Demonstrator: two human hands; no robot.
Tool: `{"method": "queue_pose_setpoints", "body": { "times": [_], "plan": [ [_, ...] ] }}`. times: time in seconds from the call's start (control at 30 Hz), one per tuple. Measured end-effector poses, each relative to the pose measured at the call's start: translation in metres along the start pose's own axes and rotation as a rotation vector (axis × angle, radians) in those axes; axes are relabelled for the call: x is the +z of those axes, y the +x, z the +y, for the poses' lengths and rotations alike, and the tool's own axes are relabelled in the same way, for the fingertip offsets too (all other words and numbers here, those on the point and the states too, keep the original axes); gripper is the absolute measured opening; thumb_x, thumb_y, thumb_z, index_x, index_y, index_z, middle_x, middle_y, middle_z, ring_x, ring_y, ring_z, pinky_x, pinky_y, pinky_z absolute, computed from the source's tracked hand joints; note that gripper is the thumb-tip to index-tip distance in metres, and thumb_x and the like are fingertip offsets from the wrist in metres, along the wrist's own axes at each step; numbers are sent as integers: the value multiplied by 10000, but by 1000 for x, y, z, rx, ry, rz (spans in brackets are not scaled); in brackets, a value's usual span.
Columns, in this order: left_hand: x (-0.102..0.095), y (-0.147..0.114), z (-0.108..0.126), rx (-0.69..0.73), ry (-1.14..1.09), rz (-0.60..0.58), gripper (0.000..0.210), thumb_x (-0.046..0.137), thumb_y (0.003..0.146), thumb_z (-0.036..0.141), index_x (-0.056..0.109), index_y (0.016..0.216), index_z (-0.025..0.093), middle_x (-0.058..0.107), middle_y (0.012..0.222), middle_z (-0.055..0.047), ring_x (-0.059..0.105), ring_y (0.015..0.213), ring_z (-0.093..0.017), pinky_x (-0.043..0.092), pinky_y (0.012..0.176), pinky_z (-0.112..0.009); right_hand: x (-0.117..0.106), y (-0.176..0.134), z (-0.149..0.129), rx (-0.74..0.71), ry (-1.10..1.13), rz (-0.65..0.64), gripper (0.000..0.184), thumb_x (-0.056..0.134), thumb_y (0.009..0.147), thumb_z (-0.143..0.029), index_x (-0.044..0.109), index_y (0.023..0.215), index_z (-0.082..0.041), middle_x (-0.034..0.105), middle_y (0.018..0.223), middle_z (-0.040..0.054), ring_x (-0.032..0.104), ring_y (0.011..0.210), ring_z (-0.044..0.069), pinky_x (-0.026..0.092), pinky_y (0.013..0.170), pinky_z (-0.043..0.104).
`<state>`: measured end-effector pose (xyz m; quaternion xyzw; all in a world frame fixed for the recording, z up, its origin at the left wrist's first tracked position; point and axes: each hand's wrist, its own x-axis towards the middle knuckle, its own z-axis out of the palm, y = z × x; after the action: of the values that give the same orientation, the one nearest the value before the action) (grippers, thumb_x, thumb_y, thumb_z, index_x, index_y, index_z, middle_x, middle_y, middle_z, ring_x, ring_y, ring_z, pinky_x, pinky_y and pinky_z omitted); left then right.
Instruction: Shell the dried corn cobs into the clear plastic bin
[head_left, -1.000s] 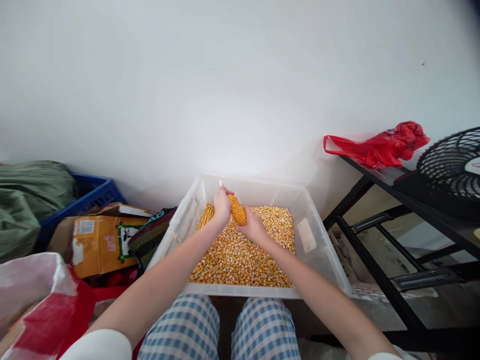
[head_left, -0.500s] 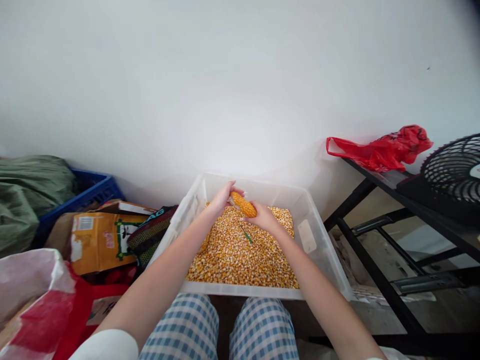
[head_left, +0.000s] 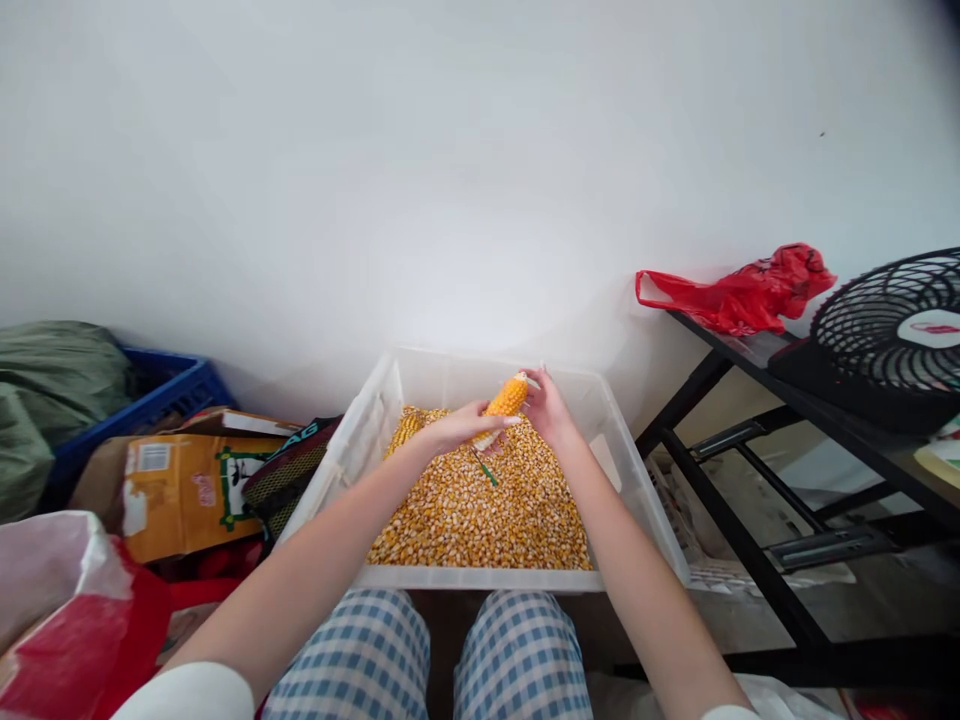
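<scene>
A translucent plastic bin (head_left: 480, 578) sits just in front of 2 checked trouser knees (head_left: 517, 650), spread with loose corn kernels (head_left: 480, 530). A 2nd ear (head_left: 406, 430) lies among them by the left wall, and a thin green-handled tool (head_left: 486, 468) rests on the kernels near the middle. The ear of corn (head_left: 507, 397) is held above the kernels, within the bin's outline, tilted with its upper end to the right; a pale patch shows near its lower end. The left hand (head_left: 463, 428) is clamped on the lower part, thumb laid across it. The right hand (head_left: 547, 408) curls its fingers at the upper end; whether they press on it I cannot tell.

To the left, a blue crate (head_left: 176, 395) stands beneath a bulging green sack (head_left: 56, 400), near an orange cardboard box (head_left: 176, 505) and a dark mesh bag (head_left: 289, 485). The contents of the red-and-white bag (head_left: 75, 640) are unclear.

Compared with 0.5 s ago, the ear has swung round: it then sloped down toward the right hand and now rises toward it. The left hand has moved lower on the bin; the tool lies on the kernels as before.
</scene>
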<state>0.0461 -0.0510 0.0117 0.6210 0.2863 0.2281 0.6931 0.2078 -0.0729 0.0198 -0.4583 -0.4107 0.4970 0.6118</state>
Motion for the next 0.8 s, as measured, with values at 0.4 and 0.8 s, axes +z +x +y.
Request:
{"method": "queue_pose_setpoints", "body": {
  "times": [0.4,0.8],
  "plan": [
    [39,11,-37,194,405,126,373,591,540,185,542,910,161,575,678,-13,522,530,-146,389,476,-243,10,-6,10,5,201,385,441,242,704,-638,285,567,-221,417,407,-39,510,411,142,420,428,270],
    [41,5,-33,108,132,-2,276,598,555,139,538,824,158,520,572,16,465,440,-107,372,411,-231,23,-17,10,-274,165,365,414,284,769,-559,355,574,-201,440,423,-48,500,390,103,407,432,224]
  ]
}}
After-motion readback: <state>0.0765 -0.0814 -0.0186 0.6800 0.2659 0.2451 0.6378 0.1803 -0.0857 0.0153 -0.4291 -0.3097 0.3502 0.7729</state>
